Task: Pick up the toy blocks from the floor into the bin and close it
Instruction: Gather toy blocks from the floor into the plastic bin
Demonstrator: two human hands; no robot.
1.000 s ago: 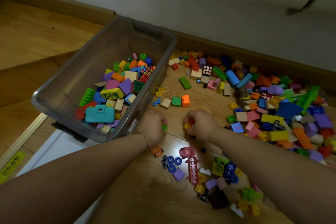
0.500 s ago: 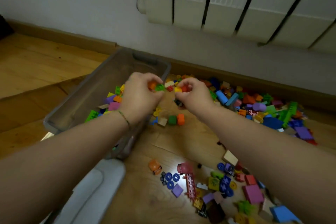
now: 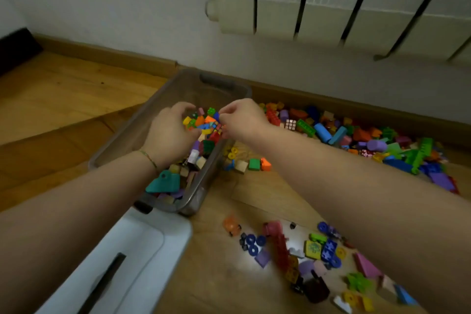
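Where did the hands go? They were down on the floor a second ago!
The left grip and right grip rose from the floor, carrying small blocks, and now hang over the bin. Whether they have let go is unclear. The bin, its white lid and the block pile stayed put.

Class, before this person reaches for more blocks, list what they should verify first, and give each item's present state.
1. Both hands over the bin: ok. The left hand and right hand hang above the bin.
2. Hands emptied: cannot tell. The curled fingers hide the palms.
3. Room in the bin: ok. The blocks inside lie below the rim.
4. Floor cleared: not ok. Many loose blocks lie on the floor.
5. Lid at hand: ok. The white lid lies at the bin's near end.
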